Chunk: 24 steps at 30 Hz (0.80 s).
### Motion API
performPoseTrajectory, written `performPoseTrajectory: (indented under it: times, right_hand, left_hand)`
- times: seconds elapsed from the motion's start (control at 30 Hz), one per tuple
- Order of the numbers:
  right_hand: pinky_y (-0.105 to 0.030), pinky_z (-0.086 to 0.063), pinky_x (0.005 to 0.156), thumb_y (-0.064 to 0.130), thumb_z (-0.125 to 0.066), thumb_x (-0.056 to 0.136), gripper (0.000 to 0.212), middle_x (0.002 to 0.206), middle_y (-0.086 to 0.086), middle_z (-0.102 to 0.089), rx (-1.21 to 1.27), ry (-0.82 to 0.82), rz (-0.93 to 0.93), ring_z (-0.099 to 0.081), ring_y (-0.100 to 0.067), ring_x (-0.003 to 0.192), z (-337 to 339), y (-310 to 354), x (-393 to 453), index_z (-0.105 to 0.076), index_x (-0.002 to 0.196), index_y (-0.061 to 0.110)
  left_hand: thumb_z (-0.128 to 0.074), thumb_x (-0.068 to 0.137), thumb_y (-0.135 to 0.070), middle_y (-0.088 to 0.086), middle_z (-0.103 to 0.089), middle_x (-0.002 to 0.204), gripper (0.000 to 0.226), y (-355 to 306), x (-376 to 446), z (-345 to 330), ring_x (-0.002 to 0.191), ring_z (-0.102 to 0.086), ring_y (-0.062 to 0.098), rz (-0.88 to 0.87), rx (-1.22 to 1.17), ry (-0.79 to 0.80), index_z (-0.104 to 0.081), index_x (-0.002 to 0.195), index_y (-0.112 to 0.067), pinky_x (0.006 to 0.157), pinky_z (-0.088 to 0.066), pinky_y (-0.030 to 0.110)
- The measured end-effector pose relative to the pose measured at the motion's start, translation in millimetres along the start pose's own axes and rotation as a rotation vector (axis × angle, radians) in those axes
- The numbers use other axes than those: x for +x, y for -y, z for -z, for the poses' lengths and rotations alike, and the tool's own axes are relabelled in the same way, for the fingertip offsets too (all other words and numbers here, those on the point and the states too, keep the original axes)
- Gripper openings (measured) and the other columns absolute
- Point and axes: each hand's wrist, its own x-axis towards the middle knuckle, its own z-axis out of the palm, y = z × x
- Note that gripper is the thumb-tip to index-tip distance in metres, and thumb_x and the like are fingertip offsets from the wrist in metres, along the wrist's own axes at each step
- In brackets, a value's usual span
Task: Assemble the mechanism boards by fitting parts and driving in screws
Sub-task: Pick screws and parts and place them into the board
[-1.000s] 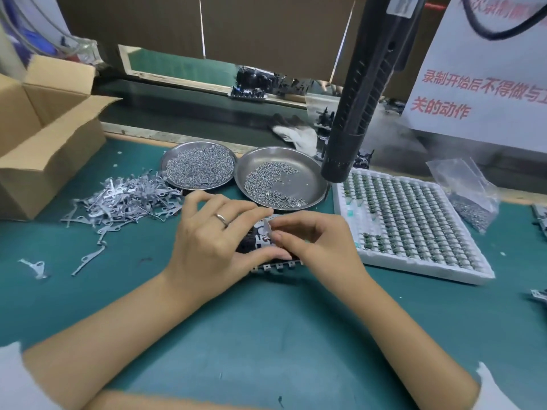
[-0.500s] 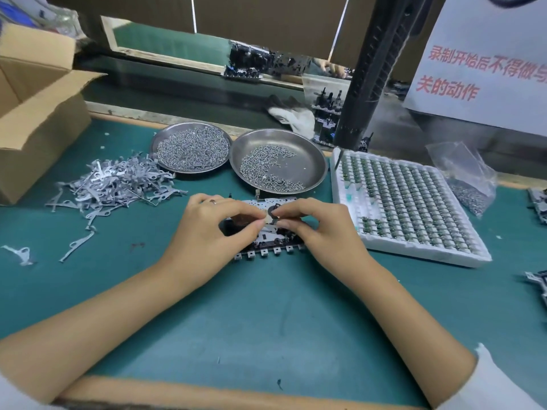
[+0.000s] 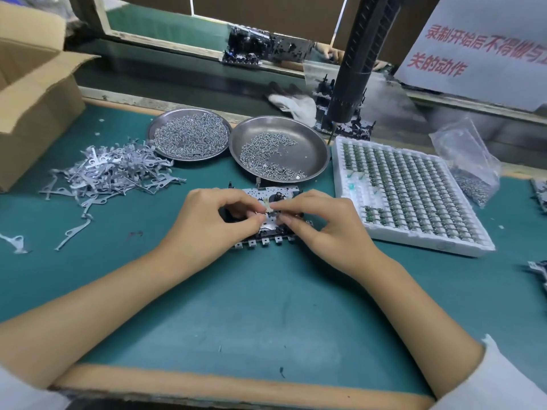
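1. Black-and-silver metal mechanism board (image 3: pixel 273 194) lies flat on the green-topped counter (image 3: pixel 236 306), mid-counter, just in front of the two steel dishes.
2. Left hand (image 3: pixel 207 223) sits over the board's left part, fingers curled, thumb and forefinger pinching a small pale part (image 3: pixel 268 206) at board centre.
3. Right hand (image 3: pixel 328 226) meets it from the right, fingertips pinching the same small part; other fingers curled onto the board's near edge.
4. Judgement: fitting step in progress, part being seated by both hands; can't tell if it is fully seated, fingers hide the joint.
5. Black electric screwdriver (image 3: pixel 359 63) hangs over the counter's far edge, untouched, so screw-driving on this board looks not yet begun.
6. Supplies: left round steel dish (image 3: pixel 189 136) heaped with small silver screws, right round steel dish (image 3: pixel 281 149) partly filled; pile of grey stamped metal levers (image 3: pixel 109 173) toward the left edge; white foam tray of small green-topped components (image 3: pixel 405 190) toward the right edge, mostly full.
7. Judgement: lots of stock left, so plenty of boards remain; progress on this board is early-to-mid.
8. Open brown cardboard box (image 3: pixel 32 113) at the far left corner; clear plastic bag of screws (image 3: pixel 470 170) beyond the tray.
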Motion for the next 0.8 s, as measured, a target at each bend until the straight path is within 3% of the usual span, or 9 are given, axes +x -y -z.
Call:
performPoseTrajectory:
  times: [0.13, 0.27, 0.47, 0.7, 0.8]
  right_hand:
    - [-0.015, -0.046, 0.078, 0.003, -0.067, 0.082, 0.025, 0.086, 0.013, -0.062, -0.005, 0.006, 0.024, -0.058, 0.000, 0.080, 0, 0, -1, -0.073, 0.105, 0.013]
    - [-0.012, -0.043, 0.079, 0.006, -0.068, 0.083, 0.027, 0.086, 0.022, -0.060, 0.012, 0.015, -0.008, -0.057, 0.004, 0.081, 0, -1, -3, -0.071, 0.108, 0.015]
    - [-0.017, -0.045, 0.082, 0.006, -0.073, 0.079, 0.031, 0.087, 0.005, -0.067, -0.009, 0.027, 0.012, -0.060, -0.008, 0.085, 0, 0, -5, -0.070, 0.110, 0.012]
    - [-0.029, -0.048, 0.072, 0.001, -0.072, 0.080, 0.006, 0.089, -0.009, -0.064, -0.153, 0.004, 0.123, -0.060, -0.024, 0.082, -8, -5, -9, -0.074, 0.086, 0.001]
    - [-0.025, -0.044, 0.075, -0.001, -0.069, 0.080, 0.004, 0.088, -0.010, -0.064, -0.208, -0.035, 0.145, -0.059, -0.027, 0.081, -12, -4, -11, -0.073, 0.084, 0.000]
  left_hand:
    - [-0.075, 0.075, -0.004, 0.000, -0.070, 0.067, 0.014, -1, 0, 0, 0.067, -0.063, 0.019, 0.006, 0.004, 0.008, -0.075, 0.080, -0.016, 0.067, -0.050, 0.020]
    - [-0.075, 0.074, -0.004, -0.003, -0.070, 0.065, 0.020, -1, -1, 0, 0.064, -0.064, 0.013, -0.055, 0.064, -0.001, -0.074, 0.079, -0.023, 0.068, -0.048, 0.015]
    - [-0.076, 0.074, -0.005, -0.007, -0.071, 0.067, 0.020, -3, 0, 2, 0.067, -0.065, 0.007, -0.097, 0.090, 0.035, -0.072, 0.085, -0.021, 0.075, -0.047, 0.015]
    - [-0.077, 0.074, -0.007, -0.010, -0.071, 0.068, 0.020, -2, -1, 2, 0.066, -0.062, 0.000, -0.027, 0.038, 0.043, -0.070, 0.084, -0.022, 0.074, -0.044, 0.009]
    - [-0.077, 0.074, -0.008, -0.012, -0.072, 0.069, 0.020, -3, -1, 3, 0.067, -0.061, -0.002, -0.016, 0.032, 0.064, -0.069, 0.086, -0.022, 0.073, -0.040, 0.004]
